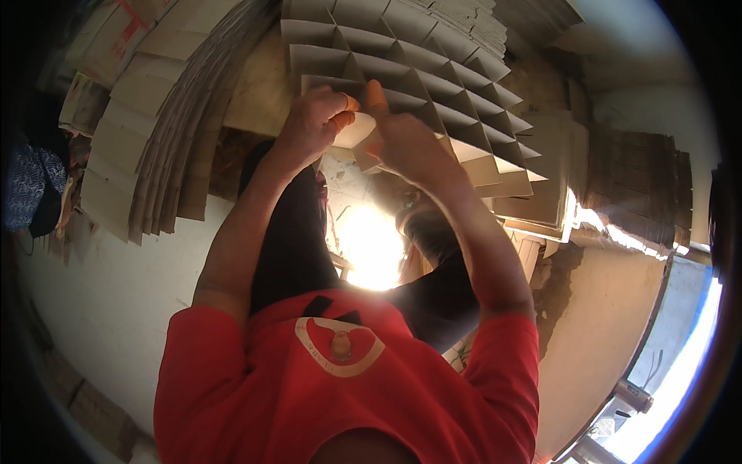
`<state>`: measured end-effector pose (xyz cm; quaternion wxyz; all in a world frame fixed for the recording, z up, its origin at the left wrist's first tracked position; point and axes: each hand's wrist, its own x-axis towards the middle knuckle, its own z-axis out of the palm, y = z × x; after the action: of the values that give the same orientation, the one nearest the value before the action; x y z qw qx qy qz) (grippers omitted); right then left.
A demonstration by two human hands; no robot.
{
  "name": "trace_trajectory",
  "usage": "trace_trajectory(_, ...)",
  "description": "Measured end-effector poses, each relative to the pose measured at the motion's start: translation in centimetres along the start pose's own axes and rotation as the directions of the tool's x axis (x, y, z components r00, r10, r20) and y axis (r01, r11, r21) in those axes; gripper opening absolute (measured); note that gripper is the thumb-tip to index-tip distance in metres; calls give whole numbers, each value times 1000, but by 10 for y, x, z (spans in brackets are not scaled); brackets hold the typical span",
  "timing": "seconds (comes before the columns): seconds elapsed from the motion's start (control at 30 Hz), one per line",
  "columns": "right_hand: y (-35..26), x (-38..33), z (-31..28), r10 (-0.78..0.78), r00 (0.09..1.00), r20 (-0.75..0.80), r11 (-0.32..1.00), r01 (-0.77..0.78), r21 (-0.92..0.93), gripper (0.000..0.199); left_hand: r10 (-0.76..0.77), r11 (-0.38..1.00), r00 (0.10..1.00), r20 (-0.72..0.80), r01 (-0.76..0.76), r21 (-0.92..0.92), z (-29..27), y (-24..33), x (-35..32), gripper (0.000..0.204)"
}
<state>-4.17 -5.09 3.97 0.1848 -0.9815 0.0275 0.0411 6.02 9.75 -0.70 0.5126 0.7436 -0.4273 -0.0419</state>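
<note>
A cardboard divider grid [394, 75] of interlocked strips with open square cells spreads out in front of me. At its near corner my left hand [315, 124] is closed, thumb and finger pinching a pale cardboard strip [355, 133]. My right hand [410, 147] grips the grid close beside it, the index finger stretched along a strip and the thumb underneath. Orange covers [376, 94] wrap several fingertips on both hands. Part of the strip's edge is hidden behind my fingers.
Tall rows of flat cardboard sheets [166, 147] lean at the left. More cardboard stacks [638, 182] stand at the right, and others lie behind the grid. Bright light [375, 247] glares between my legs. A dark patterned cloth [35, 185] hangs at far left.
</note>
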Motion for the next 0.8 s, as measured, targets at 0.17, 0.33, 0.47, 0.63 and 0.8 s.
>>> trace_trajectory(0.17,44,12,-39,250,847,-469,967,-243,78,35,304,897,953,0,-287,335,-4,4,-1,43)
trace_trajectory(0.33,174,11,-56,116,736,-667,798,-469,-378,48,288,712,923,254,-384,588,9,15,6,75)
trace_trajectory(0.47,185,-1,-58,435,884,-171,855,-465,-230,59,236,711,917,322,-389,586,8,6,17,80)
trace_trajectory(0.63,102,-31,-64,239,971,14,942,-235,241,65,271,660,912,307,-408,631,-4,-7,40,82)
trace_trajectory(0.8,81,-45,-10,174,984,-39,979,-169,117,51,287,690,854,434,-499,524,-5,-34,77,69)
